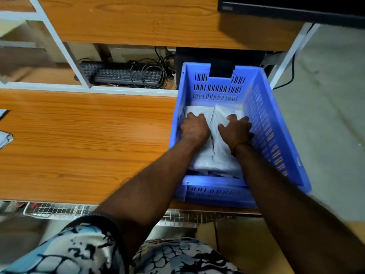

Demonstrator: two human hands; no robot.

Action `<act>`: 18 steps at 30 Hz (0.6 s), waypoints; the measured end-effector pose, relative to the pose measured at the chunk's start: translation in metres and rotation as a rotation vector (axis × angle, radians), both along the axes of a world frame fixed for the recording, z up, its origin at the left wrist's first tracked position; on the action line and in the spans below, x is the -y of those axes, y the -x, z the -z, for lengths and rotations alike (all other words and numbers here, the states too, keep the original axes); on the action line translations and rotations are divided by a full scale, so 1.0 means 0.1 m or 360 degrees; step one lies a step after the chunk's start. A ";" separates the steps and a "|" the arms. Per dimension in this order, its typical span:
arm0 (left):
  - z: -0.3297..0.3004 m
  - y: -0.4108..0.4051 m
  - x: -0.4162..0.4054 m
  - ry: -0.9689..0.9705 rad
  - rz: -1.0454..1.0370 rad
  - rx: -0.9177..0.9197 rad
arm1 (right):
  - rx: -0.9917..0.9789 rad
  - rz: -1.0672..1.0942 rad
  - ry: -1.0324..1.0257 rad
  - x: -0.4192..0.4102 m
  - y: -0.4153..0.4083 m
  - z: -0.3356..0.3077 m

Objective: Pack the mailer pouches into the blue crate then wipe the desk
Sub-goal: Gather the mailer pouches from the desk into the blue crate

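White mailer pouches [203,158] in blue crate [276,123], both hands flat, fingers spread, atop.

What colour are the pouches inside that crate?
White, the mailer pouches in the blue crate; head view.

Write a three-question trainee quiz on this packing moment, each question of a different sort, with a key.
1. True or false: both hands are inside the blue crate.
2. Multiple choice: the white mailer pouches in the crate lie
A. in one stack at the middle
B. in two rows side by side
C. scattered upright along the walls
3. Fill in: on the shelf behind the desk, left of the crate, lies a black ____.

Key
1. True: the left hand and the right hand each press down on a row of pouches.
2. B
3. Keyboard, with tangled cables beside it.
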State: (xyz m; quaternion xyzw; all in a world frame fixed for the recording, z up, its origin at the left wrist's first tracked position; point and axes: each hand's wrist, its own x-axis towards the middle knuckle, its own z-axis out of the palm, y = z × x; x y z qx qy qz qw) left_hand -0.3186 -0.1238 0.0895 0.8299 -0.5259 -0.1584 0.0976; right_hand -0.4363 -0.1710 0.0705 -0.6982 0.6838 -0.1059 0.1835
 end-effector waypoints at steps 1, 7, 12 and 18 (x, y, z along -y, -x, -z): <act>0.00 -0.02 0.01 -0.0052 0.0008 -0.0005 | -0.0011 -0.0022 -0.0081 0.01 0.00 0.02; -0.07 -0.03 -0.07 -0.0086 0.0023 -0.0204 | 0.0212 0.0073 0.0033 -0.03 0.03 -0.15; -0.40 -0.20 -0.43 0.0588 0.0147 -0.0431 | 0.0762 0.0013 0.0805 -0.30 -0.02 -0.43; -0.58 -0.91 -1.28 0.1105 0.0032 -0.0500 | 0.1164 -0.0380 0.1007 -1.01 -0.64 -0.69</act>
